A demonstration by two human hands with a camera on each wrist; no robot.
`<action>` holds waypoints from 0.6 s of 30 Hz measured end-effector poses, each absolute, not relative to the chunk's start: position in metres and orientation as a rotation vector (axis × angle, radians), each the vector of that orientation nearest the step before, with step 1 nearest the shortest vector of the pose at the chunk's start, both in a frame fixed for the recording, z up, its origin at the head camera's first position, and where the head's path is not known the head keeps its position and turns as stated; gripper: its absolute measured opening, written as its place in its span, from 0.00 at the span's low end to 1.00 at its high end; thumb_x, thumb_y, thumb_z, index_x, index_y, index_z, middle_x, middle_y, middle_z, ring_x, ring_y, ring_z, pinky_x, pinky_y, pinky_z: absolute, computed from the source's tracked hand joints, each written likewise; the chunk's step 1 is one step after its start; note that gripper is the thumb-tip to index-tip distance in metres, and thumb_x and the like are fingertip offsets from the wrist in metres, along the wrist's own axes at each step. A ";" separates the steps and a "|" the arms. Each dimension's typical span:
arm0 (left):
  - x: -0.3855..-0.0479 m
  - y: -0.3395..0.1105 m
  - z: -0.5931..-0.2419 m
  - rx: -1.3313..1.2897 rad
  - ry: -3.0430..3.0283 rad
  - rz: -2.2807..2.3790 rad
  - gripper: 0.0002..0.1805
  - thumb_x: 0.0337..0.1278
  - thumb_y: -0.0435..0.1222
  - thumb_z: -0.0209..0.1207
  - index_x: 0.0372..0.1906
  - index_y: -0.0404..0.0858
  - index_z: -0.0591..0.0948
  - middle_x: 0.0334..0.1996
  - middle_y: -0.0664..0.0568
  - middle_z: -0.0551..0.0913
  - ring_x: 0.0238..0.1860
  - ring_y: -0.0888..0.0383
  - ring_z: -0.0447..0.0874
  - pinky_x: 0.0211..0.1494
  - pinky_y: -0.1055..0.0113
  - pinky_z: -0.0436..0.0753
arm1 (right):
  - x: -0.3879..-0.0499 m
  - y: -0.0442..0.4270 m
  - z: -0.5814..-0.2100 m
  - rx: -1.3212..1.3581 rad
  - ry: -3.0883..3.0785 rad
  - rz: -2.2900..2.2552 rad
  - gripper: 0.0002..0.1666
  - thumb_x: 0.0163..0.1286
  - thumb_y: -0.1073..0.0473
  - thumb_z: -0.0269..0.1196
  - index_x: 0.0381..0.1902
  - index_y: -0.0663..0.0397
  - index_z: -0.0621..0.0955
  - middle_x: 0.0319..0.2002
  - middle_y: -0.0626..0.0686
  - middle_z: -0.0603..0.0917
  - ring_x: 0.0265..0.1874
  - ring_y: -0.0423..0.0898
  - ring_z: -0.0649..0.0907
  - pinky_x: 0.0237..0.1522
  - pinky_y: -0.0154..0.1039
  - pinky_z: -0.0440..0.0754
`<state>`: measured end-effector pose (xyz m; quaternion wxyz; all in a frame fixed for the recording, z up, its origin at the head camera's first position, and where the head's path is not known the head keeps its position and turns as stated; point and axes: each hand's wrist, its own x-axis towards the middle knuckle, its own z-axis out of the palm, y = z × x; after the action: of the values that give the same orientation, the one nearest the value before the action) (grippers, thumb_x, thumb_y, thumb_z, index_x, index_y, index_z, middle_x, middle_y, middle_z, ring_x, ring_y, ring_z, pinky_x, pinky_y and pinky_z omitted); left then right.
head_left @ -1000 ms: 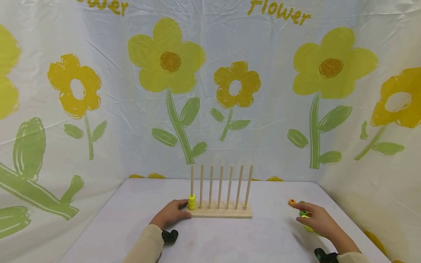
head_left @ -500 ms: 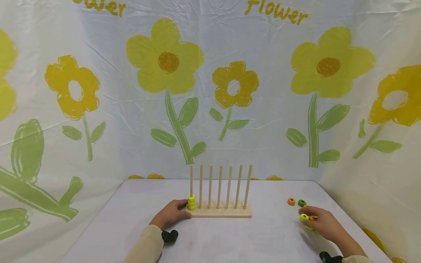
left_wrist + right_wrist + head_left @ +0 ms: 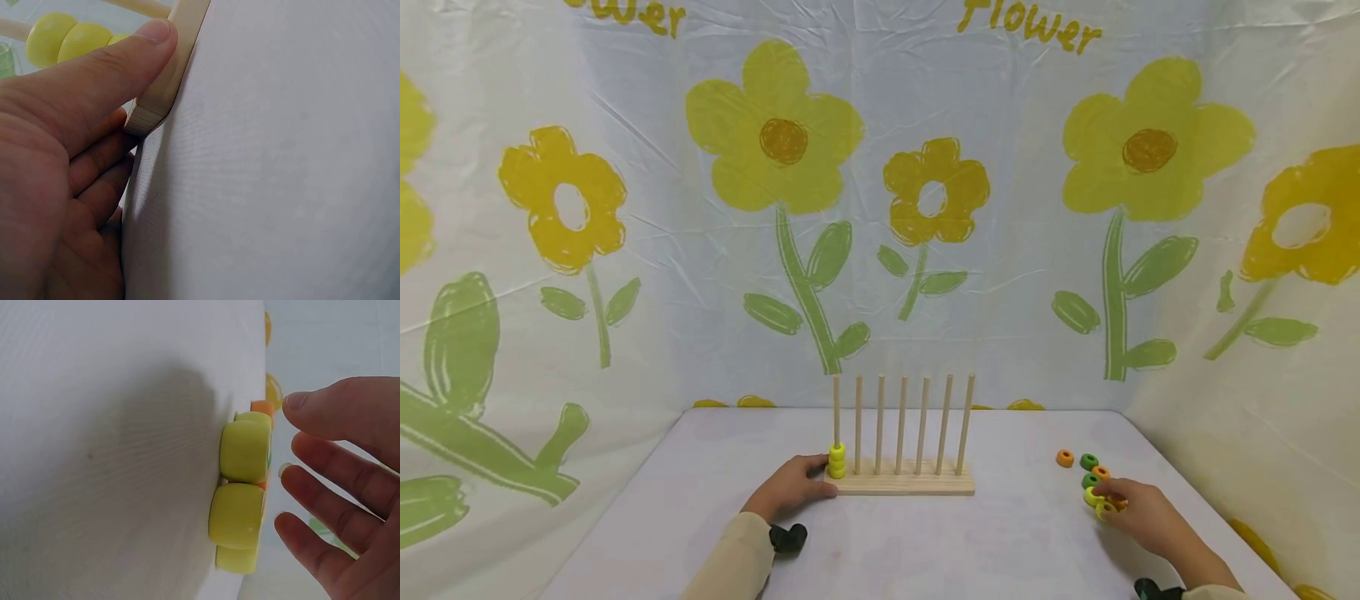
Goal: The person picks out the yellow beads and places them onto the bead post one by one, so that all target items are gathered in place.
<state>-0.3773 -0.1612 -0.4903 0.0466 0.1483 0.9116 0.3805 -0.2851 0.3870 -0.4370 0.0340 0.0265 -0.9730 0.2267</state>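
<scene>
My left hand [image 3: 790,490] grips the left end of a wooden peg rack [image 3: 906,483], which has several upright dowels. In the left wrist view the thumb [image 3: 134,56] lies against the rack's base [image 3: 165,81], with the other fingers round its end. Yellow beads [image 3: 837,462] are stacked on the leftmost dowel. At the right, my right hand [image 3: 1142,515] is over a cluster of loose beads. The right wrist view shows its fingers spread and slightly bent, apart from the yellow beads [image 3: 245,452] and holding nothing. In the head view the hand partly hides the cluster.
An orange bead [image 3: 1064,458] and a green bead [image 3: 1088,461] lie at the far side of the cluster. The white table [image 3: 955,550] meets a flower-printed cloth [image 3: 1000,333] at the back and sides.
My right hand has drawn back toward me and slightly right over the beads, uncovering green, orange and yellow ones. My left hand and the rack have stayed in place.
</scene>
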 end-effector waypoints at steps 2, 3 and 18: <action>-0.377 -0.161 -0.490 0.455 2.783 1.166 0.44 0.47 0.55 0.69 0.68 0.39 0.71 0.68 0.42 0.71 0.71 0.38 0.62 0.70 0.39 0.62 | -0.287 0.387 -0.439 0.068 -3.013 0.676 0.16 0.56 0.64 0.68 0.44 0.59 0.84 0.43 0.60 0.85 0.43 0.55 0.82 0.47 0.58 0.80; -0.377 -0.161 -0.490 0.459 2.784 1.167 0.43 0.47 0.54 0.69 0.68 0.39 0.71 0.68 0.41 0.71 0.71 0.38 0.62 0.70 0.39 0.63 | -0.288 0.387 -0.439 0.060 -3.024 0.668 0.16 0.56 0.63 0.68 0.44 0.60 0.84 0.44 0.60 0.85 0.44 0.56 0.82 0.48 0.59 0.79; -0.377 -0.162 -0.492 0.419 2.774 1.179 0.45 0.45 0.56 0.69 0.68 0.41 0.71 0.68 0.42 0.70 0.71 0.37 0.61 0.71 0.38 0.62 | -0.294 0.388 -0.447 0.087 -3.087 0.541 0.11 0.57 0.67 0.67 0.40 0.62 0.85 0.36 0.51 0.84 0.36 0.47 0.80 0.43 0.53 0.82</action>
<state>-0.3772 -0.1617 -0.4917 0.0491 0.1376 0.9104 0.3870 -0.2936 0.3880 -0.4473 0.0030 0.0278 -0.9846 0.1727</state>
